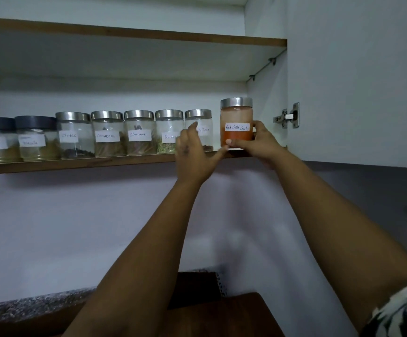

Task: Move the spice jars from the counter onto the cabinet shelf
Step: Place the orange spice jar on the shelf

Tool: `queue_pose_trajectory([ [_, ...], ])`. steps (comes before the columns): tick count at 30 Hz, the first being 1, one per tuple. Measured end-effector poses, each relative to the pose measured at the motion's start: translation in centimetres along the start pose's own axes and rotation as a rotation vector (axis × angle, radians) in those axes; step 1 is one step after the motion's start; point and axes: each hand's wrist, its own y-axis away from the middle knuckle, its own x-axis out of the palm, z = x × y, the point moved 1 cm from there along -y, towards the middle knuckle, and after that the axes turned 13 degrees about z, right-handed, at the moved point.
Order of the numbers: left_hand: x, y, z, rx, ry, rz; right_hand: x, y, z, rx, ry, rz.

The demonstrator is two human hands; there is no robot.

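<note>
Both arms reach up to the cabinet shelf (114, 161). The right hand (258, 142) holds the red chilli powder jar (236, 122) at its bottom part, with the thumb across the front of the glass and the other fingers wrapped around the right side. The jar stands straight up at the right end of the shelf, close to the front edge. I cannot tell if its bottom sits all the way down on the wood. The left hand (192, 154) is open, with its fingers spread apart and holding nothing. Its thumb points at the bottom of the red jar and seems to touch the right thumb there. Its fingers are in front of the black pepper jar (198, 127) and the fennel jar (169, 131). More jars stand in a row to the left: two cinnamon jars (124, 133), a cloves jar (74, 135), and two dark-lidded jars (17, 139). Far below, a speckled counter (27, 305) shows.
</note>
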Motion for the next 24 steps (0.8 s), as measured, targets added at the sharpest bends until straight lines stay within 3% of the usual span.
queue_pose_trajectory([
  [3,0.4,0.5,2.5,0.057,-0.228,-0.194,-0.5,-1.2,0.8,0.075,0.184,0.078],
  [8,2.1,0.3,4.7,0.177,-0.538,-0.296,-0.7,-3.3,1.7,0.164,0.307,0.215],
  [12,2.5,-0.5,5.6,0.266,-0.571,-0.35,-1.0,-4.1,1.4,0.185,0.276,0.221],
  [15,2.6,-0.7,5.5,0.223,-0.662,-0.354,-0.4,-4.8,1.3,0.211,0.302,0.218],
  [20,3.2,-0.3,5.9,0.223,-0.661,-0.376,0.3,-5.5,1.5,0.287,0.44,0.265],
  [24,2.8,-0.1,5.7,0.217,-0.599,-0.337,-0.8,-4.6,1.8,0.288,0.413,0.248],
])
